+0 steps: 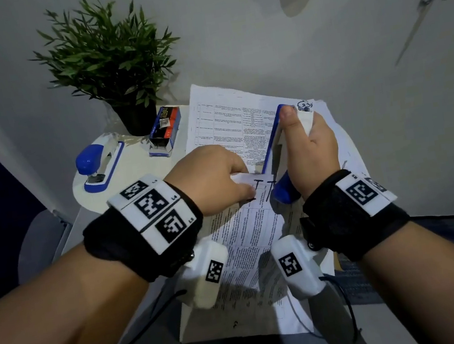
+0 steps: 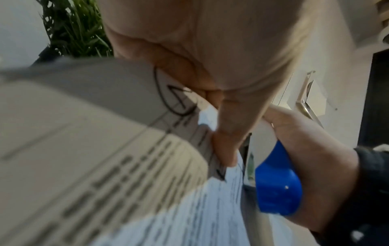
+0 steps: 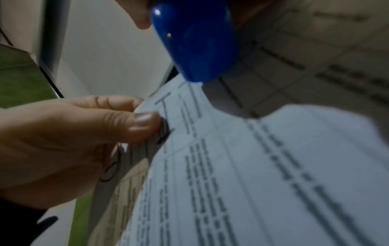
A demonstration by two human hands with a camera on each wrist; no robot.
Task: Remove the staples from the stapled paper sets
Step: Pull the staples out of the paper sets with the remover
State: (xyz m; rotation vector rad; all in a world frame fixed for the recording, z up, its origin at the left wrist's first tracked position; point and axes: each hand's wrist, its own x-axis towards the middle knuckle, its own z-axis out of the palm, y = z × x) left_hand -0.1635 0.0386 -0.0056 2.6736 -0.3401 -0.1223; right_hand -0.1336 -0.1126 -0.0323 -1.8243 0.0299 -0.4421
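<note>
We see the stapled paper set lying on the white table in front of the person, between the two forearms, its near end reaching the table's front edge. The left hand pinches the set's far corner between thumb and curled fingers, lifting that corner off the sheets below; the right wrist view shows the thumb pressed on top of the printed page. The right hand is wrapped around a blue and white stapler, thumb laid along its upper side, and holds it tilted with its rounded blue end down at the pinched corner, just beside the left thumb. Whether the stapler touches the paper we cannot tell, and no staple is clear enough to make out. A second printed sheet lies flat beyond the hands, partly under the stapler. To the left on the table sit another blue and white stapler, a box of staples and a potted plant.
</note>
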